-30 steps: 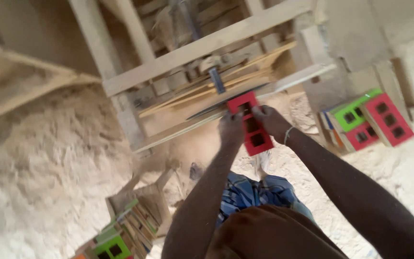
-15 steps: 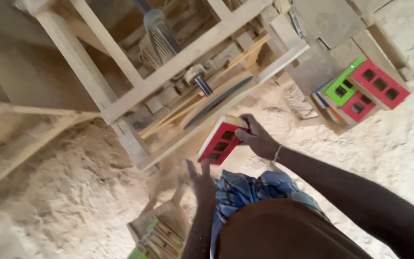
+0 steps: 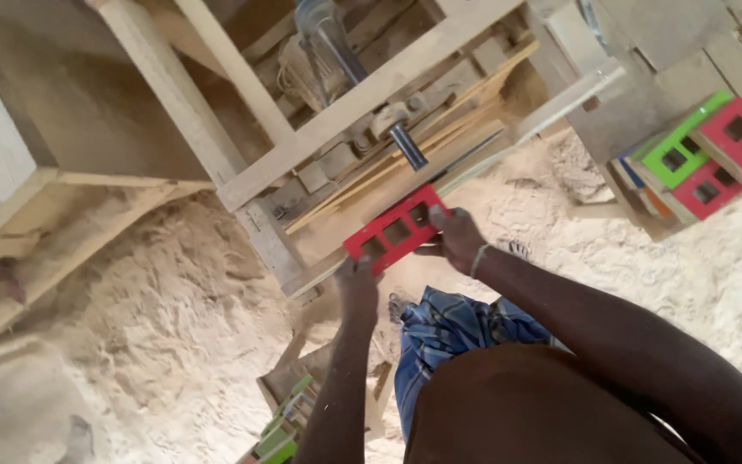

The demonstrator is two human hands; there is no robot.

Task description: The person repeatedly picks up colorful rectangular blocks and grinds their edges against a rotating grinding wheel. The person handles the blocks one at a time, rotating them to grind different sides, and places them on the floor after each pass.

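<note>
A red wooden frame (image 3: 395, 230) with several rectangular cut-outs is held flat against the edge of a wooden workbench (image 3: 362, 94). My left hand (image 3: 357, 277) grips its lower left end. My right hand (image 3: 455, 241) grips its right end, thumb on top. A dark metal cylinder (image 3: 409, 147) sticks out of the bench just above the frame, among loose wooden slats (image 3: 405, 155).
A stack of green and red frames (image 3: 714, 150) lies on boards at the right. More green and coloured frames (image 3: 281, 430) lie low in the middle by my legs. Sawdust (image 3: 156, 318) covers the ground. A wooden plank structure (image 3: 36, 198) stands at the left.
The red frame has turned from upright to lying level along the bench edge. My left hand has come up and taken its left end, so both hands hold it.
</note>
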